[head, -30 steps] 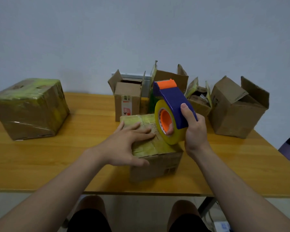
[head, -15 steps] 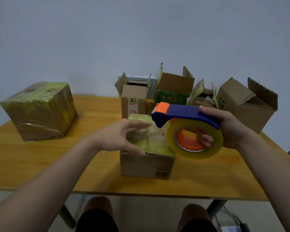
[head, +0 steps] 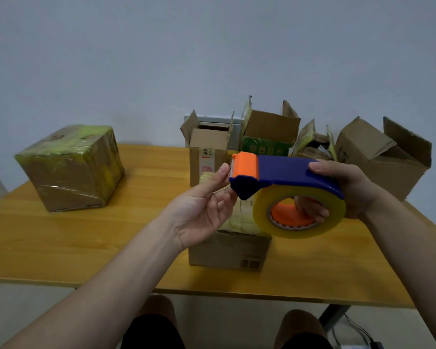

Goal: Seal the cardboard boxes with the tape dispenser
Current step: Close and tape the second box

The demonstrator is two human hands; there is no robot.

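Tape dispenser [head: 285, 172] has blue body, orange head, yellowish tape roll [head: 300, 231].

Bare bench [head: 136, 192] between taped box [head: 71, 170] at left and small box [head: 229, 250] at centre front: open lane from front edge to back. Bare strip also right of small box, out to bench edge.
Back edge, centre to right: blocked by row of open boxes [head: 269, 132], flaps up, close together; largest [head: 378, 157] at right end.
Above small box: left grip [head: 202, 210], right grip [head: 350, 187] and dispenser [head: 287, 172] in air, covering most of its top.
Wall behind back row.
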